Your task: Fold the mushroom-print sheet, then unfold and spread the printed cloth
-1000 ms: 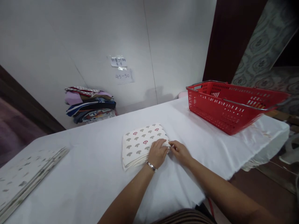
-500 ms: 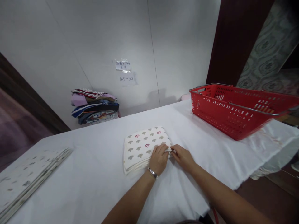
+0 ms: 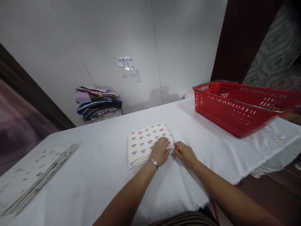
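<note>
A folded cream cloth (image 3: 143, 141) printed with grey and red mushrooms lies on the white-covered table (image 3: 98, 175). My left hand (image 3: 160, 151), with a silver bracelet at the wrist, rests on the near right part of the cloth, its fingers curled at the edge. The fingers of my right hand (image 3: 185, 153) are pinched on the cloth's right corner. Both hands are close together, and the layers between them are partly hidden.
A red basket (image 3: 225, 114) with metal handles stands at the back right. Another folded printed cloth (image 3: 33, 169) lies at the left. Behind the table's far edge is a pile of folded clothes (image 3: 100, 105) against the wall.
The view has shifted slightly, so everything sits a little higher and further right. Both hands remain at the cloth's right corner, with little change in their grip.
</note>
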A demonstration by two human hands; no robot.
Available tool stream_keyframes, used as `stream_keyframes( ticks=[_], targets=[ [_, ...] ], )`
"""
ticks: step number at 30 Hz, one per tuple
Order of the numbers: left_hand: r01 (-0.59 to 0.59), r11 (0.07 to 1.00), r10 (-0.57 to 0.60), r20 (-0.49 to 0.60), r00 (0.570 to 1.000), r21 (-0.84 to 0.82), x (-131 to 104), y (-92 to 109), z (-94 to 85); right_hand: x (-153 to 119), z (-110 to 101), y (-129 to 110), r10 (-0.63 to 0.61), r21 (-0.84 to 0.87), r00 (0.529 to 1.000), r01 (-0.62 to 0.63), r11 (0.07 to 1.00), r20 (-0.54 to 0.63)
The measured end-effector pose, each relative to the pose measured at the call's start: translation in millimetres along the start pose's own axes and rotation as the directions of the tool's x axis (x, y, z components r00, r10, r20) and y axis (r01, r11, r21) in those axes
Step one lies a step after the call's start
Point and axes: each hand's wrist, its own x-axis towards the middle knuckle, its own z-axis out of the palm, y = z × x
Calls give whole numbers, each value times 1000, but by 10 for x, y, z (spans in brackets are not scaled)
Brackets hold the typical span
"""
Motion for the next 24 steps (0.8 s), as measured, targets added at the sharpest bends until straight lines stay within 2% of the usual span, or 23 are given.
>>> stream_keyframes(
  ticks=[4, 7, 9, 13, 16, 24],
  targets=[
    [-12, 997, -1, 156, 988, 82, 84, -22, -44, -1, -5, 5, -18, 47, 1000, 18, 999, -4],
    [-9, 994, -15, 207, 978, 112, 143, -41, -59, 7, -7, 5, -13, 64, 1000, 13, 998, -1],
    [-7, 995, -11, 193, 981, 96, 159, -52, -49, 10, -4, 12, 2, 91, 1000, -2, 996, 2],
    [-15, 1000, 16, 61, 998, -27, 117, -73, 13, 12, 4, 44, -7, 203, 1000, 6, 979, 2],
    [-54, 998, 54, 1, 999, -43, 68, -82, 48, 14, 8, 64, -13, 261, 1000, 13, 965, 1],
    [-179, 964, 165, 82, 983, 199, 106, -64, 49, 35, 17, 55, -21, 287, 1000, 19, 958, 4]
  ],
)
